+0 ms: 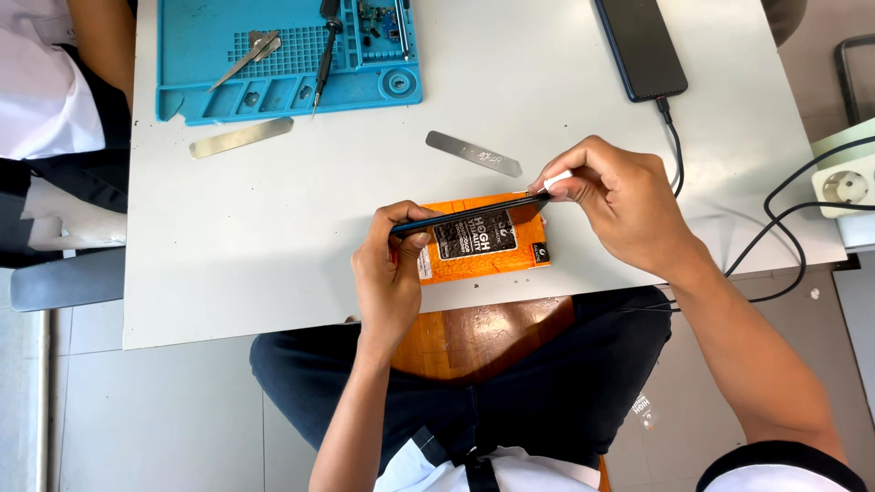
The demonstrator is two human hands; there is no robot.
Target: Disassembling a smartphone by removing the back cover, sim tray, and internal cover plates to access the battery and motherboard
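My left hand (390, 273) grips one end of a thin dark phone (469, 215), held on edge above an orange and black battery package (483, 248) lying on the white table (273, 237). At the phone's other end, my right hand (620, 205) pinches a small white pry tool (557, 179) against the edge. The phone runs slanted from lower left to upper right between both hands.
A blue repair mat (191, 55) at the back holds tweezers (244, 56), a screwdriver (325, 50) and a circuit board. Two flat metal pry blades (240, 138) (473, 153) lie on the table. A dark phone (641, 46) with a black cable (676, 150) lies at the back right. Another person sits at the left edge.
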